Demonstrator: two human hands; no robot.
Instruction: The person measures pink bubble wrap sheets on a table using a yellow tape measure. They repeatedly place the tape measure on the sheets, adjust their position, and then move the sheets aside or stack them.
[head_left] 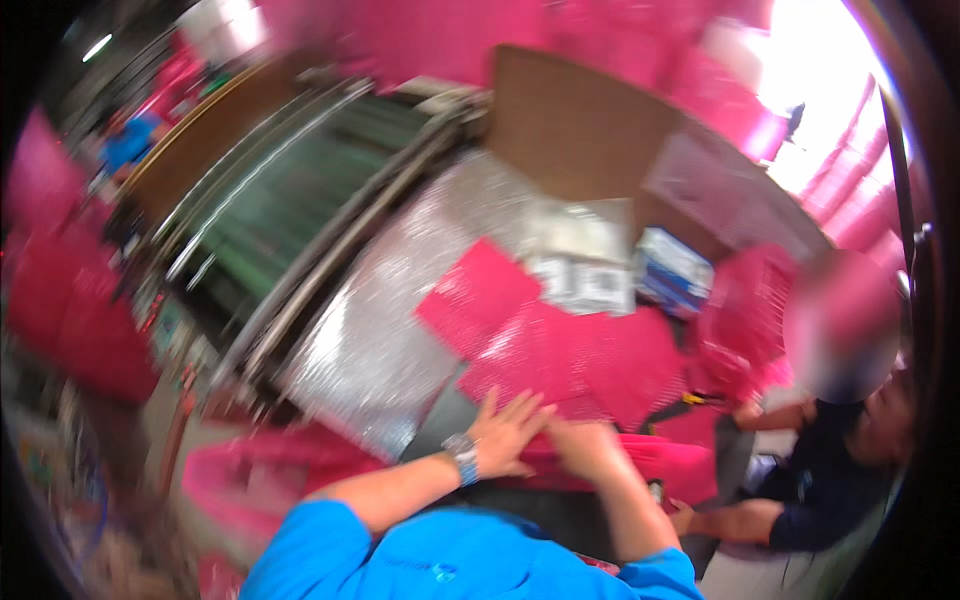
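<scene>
My left hand (pixel 505 435), with a metal watch on its wrist, lies with fingers spread over the near edge of several pink bubble-wrap sheets or pouches (pixel 625 365). Beside it, my right hand (pixel 588 447) is at the top of a folded pink bundle (pixel 640 462) at the table's near edge. Motion blur smears its fingers, so I cannot make out whether it grips the pink material. A separate pink square (pixel 482 292) lies farther off, upon clear bubble wrap (pixel 390 320).
A roller machine (pixel 300 190) stands at the left. Toward the back are a brown board (pixel 580 125), white packets (pixel 585 255) and a blue-and-white box (pixel 672 270). At the right, a person in a dark shirt (pixel 830 470) reaches toward the table. Pink plastic (pixel 270 470) hangs near-left.
</scene>
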